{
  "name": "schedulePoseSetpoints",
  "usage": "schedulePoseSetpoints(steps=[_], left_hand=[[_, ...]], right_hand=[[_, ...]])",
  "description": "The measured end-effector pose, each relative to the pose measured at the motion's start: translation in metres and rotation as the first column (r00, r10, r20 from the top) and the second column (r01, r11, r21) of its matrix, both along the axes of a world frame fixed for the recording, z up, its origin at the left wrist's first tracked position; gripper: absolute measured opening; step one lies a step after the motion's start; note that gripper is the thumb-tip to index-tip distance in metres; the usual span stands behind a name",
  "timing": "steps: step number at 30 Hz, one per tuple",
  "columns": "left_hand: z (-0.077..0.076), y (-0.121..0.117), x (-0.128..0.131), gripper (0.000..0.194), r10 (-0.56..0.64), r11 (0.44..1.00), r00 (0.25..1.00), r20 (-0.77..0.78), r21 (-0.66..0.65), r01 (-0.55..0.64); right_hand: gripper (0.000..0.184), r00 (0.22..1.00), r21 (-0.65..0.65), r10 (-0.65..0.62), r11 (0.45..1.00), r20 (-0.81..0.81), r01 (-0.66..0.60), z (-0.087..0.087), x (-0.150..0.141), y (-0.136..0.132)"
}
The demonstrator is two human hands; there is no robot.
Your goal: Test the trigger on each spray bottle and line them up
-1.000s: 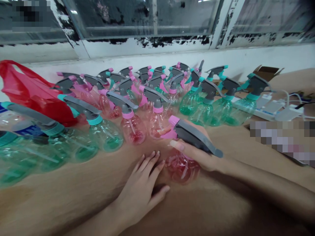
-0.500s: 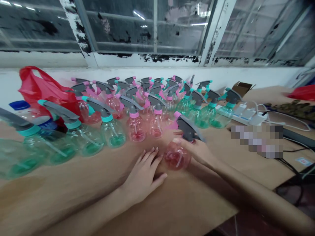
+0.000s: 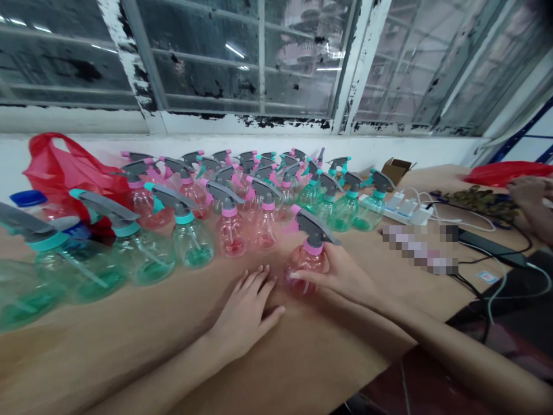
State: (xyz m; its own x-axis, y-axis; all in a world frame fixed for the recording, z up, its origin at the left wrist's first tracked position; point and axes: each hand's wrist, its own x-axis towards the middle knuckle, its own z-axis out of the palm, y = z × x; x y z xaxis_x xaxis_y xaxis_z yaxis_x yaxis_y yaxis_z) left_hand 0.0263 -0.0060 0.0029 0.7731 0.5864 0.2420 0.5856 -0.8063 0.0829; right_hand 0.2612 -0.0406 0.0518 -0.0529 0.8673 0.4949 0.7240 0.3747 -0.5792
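My right hand [image 3: 334, 275] is wrapped round the body of a pink spray bottle [image 3: 313, 246], thumb across its front. The bottle stands upright, with a grey and pink trigger head. My left hand [image 3: 244, 311] lies flat on the brown tabletop [image 3: 207, 340], fingers spread, a little left of that bottle and apart from it. Just beyond my hands is a row of spray bottles: two pink ones [image 3: 232, 233] and, to their left, a green spray bottle [image 3: 193, 242] among others with turquoise collars.
Many more pink and green spray bottles [image 3: 330, 202] crowd toward the wall. A red plastic bag [image 3: 64, 167] and a blue-capped bottle [image 3: 29, 199] stand at left. At right lie a white power strip [image 3: 401, 204], cables and a small cardboard box [image 3: 395, 170]. Another person's hand [image 3: 531, 199] shows far right.
My right hand has shifted from the bottle's neck down to its body, thumb now across the front. The view has turned slightly right, bringing another person's hand into sight. My left hand stays flat.
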Motion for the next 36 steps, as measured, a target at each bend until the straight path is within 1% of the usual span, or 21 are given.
schedulePoseSetpoints(steps=[3, 5, 9, 13, 16, 21, 25, 32, 36], left_hand=[[-0.001, 0.001, 0.000, 0.050, 0.001, 1.000, 1.000, 0.011, 0.005, -0.001], [-0.002, 0.002, 0.000, 0.049, 0.004, 1.000, 1.000, 0.015, 0.013, -0.005], [-0.001, 0.002, 0.001, 0.049, 0.013, 1.000, 1.000, 0.006, 0.014, -0.013], [0.002, -0.001, 0.001, 0.051, 0.028, 1.000, 0.999, -0.019, -0.014, -0.028], [0.004, -0.003, 0.000, 0.049, 0.035, 0.999, 0.999, -0.027, -0.022, -0.035], [0.003, -0.003, 0.004, 0.044, 0.006, 1.000, 1.000, 0.014, -0.005, -0.006], [0.002, 0.002, 0.016, 0.043, -0.024, 0.999, 0.999, 0.030, -0.024, 0.024], [0.007, 0.014, 0.052, 0.047, -0.059, 0.995, 0.998, -0.025, -0.088, 0.056], [0.008, 0.020, 0.067, 0.047, -0.072, 0.993, 0.996, -0.045, -0.094, 0.067]], right_hand=[[0.046, 0.995, -0.020, -0.081, 0.996, 0.055, 0.082, -0.001, 0.013, 0.006], [0.046, 0.993, -0.021, -0.107, 0.994, 0.043, 0.108, -0.001, 0.022, 0.016], [0.050, 0.991, -0.030, -0.133, 0.991, -0.013, 0.133, -0.001, 0.034, 0.043], [0.059, 0.985, -0.033, -0.158, 0.987, -0.075, 0.156, -0.004, 0.033, 0.066], [0.057, 0.981, -0.029, -0.166, 0.986, -0.098, 0.164, -0.005, 0.030, 0.079], [0.057, 0.980, -0.025, -0.158, 0.987, -0.120, 0.156, -0.005, 0.030, 0.097], [0.056, 0.983, -0.012, -0.133, 0.991, -0.126, 0.132, -0.005, 0.030, 0.106], [0.060, 0.987, -0.005, -0.102, 0.995, -0.121, 0.102, -0.004, 0.028, 0.114], [0.070, 0.990, -0.002, -0.093, 0.996, -0.110, 0.093, -0.005, 0.028, 0.113]])
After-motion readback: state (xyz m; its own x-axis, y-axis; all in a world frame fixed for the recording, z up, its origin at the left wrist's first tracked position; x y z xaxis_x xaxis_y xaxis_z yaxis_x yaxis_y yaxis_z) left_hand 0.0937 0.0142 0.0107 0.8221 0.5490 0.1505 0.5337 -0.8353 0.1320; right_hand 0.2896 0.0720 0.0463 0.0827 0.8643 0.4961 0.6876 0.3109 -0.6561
